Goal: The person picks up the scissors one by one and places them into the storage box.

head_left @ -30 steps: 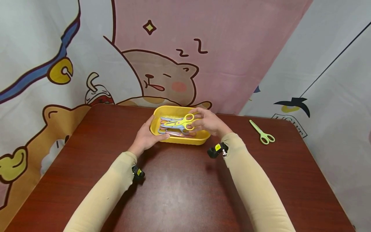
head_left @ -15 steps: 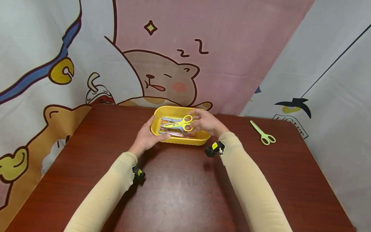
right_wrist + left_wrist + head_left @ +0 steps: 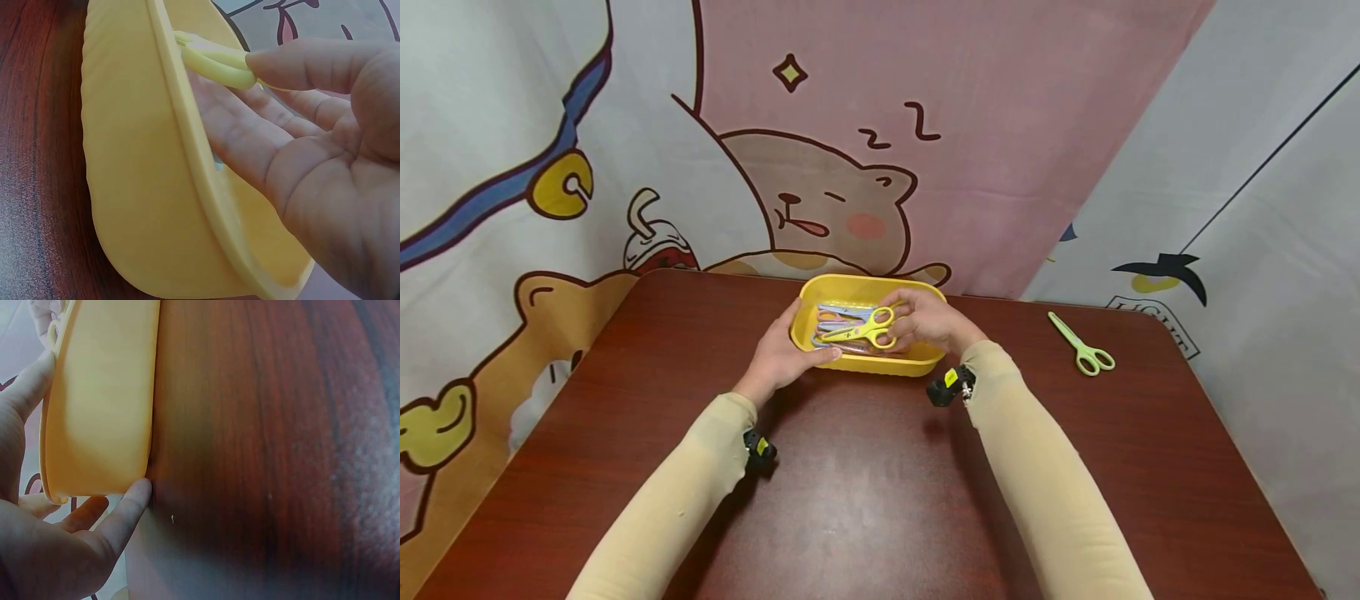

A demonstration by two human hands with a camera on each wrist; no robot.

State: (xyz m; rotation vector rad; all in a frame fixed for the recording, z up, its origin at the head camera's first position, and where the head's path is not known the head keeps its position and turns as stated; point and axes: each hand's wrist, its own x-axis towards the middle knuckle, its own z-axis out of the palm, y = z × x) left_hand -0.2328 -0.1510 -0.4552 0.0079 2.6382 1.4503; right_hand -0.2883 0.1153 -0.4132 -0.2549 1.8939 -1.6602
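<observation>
A yellow plastic basket (image 3: 891,365) stands at the far side of the table in the head view. My left hand (image 3: 778,350) grips its left end, thumb over the near rim and the other fingers round the end wall, as the left wrist view also shows. Between the thumb and fingers of my right hand (image 3: 932,322) are the handles of yellow scissors (image 3: 867,330), blades pointing left over the basket's contents. In the right wrist view, that thumb presses on a yellow handle loop (image 3: 219,70) inside the rim. Beneath lie several scissors with blue and pinkish parts, partly covered.
Light green scissors (image 3: 1078,343) lie on the brown wooden table (image 3: 842,500) to the right of the basket, blades pointing away. A cartoon-printed cloth (image 3: 1000,167) hangs right behind the table's far edge. Each wrist carries a small black camera.
My right hand has moved slightly left and down with the yellow scissors, which now sit lower over the pile. My left hand keeps its grip on the basket.
</observation>
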